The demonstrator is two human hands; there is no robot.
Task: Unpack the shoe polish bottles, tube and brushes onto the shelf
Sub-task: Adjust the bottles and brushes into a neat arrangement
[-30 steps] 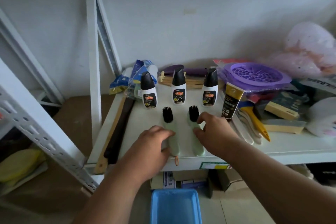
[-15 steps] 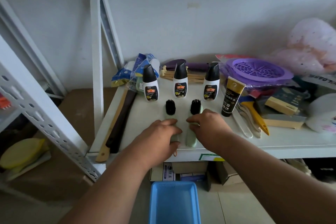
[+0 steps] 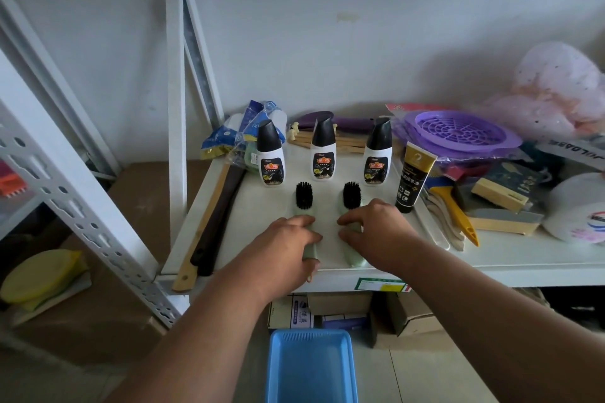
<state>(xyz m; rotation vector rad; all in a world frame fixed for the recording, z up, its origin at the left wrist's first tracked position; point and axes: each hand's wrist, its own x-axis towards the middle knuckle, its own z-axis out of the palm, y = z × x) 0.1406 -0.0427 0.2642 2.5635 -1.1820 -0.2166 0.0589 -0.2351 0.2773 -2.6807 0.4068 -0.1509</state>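
My left hand [image 3: 289, 240] & right hand [image 3: 371, 229] each rest curled on a pale-green plastic black-bristled brush [image 3: 304, 206]; light, stiff, smooth, so grip mid-handle.

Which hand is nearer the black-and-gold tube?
Right. The right hand rests on a brush just left of and below the tube; the left hand lies farther left, on the other brush.

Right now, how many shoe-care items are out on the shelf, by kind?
Polish bottles: 3
Tube: 1
Brushes: 2, one under each hand, left hand, right hand
Total: 6
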